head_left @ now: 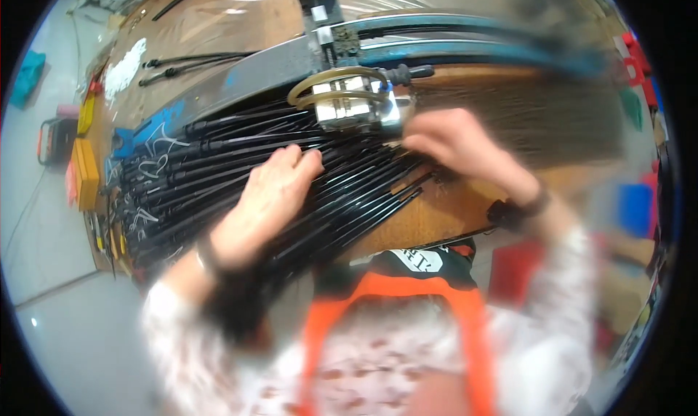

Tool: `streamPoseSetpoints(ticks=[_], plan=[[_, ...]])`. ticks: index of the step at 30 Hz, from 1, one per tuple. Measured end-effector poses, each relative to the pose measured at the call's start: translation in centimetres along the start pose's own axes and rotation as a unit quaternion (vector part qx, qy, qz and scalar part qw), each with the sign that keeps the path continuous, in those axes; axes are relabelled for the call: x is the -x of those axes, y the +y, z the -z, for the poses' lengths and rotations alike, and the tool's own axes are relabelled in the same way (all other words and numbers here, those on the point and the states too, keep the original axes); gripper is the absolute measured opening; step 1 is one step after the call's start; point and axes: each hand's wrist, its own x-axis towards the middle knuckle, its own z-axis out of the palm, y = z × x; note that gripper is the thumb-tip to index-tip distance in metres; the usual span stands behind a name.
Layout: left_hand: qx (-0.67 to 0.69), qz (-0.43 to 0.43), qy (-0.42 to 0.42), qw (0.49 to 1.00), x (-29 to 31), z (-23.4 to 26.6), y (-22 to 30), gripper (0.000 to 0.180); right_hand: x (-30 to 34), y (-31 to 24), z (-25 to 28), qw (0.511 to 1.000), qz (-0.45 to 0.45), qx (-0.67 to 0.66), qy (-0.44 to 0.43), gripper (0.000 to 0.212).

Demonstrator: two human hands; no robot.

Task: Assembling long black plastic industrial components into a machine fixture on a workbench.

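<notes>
A large bundle of thin black rods (363,198) lies fanned across the bench in front of me. My left hand (280,185) rests over the rods, its fingers curled closed around a black rod, mostly hidden under them. Above the bundle sits a shiny metal clamp block (342,114) with a looped yellowish hose (338,78) and a dark-handled lever (418,71). Right beside that block, my right hand (454,141) has its fingers bent and pinched together by the rods' far ends. What it holds, if anything, is blurred.
A blue and grey metal rail (465,49) runs across the bench behind the block. White threads or ties (153,165) hang at the rods' left ends. A yellow box (85,165) stands at the left edge; red bins (512,271) are at the right.
</notes>
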Motion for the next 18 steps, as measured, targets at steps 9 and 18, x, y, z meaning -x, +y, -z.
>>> streamPoseSetpoints(ticks=[9, 18], plan=[[-0.001, -0.025, -0.009, 1.000, -2.3, 0.6, 4.9, 0.009, 2.6, 0.1, -3.6, 0.984, 0.074, -0.086, 0.140, 0.025], [-0.089, -0.079, -0.083, 0.989, -3.5, 3.0, 7.2, 0.005, 4.0, 0.8, -2.9, 0.895, 0.317, 0.201, 0.241, 0.032]])
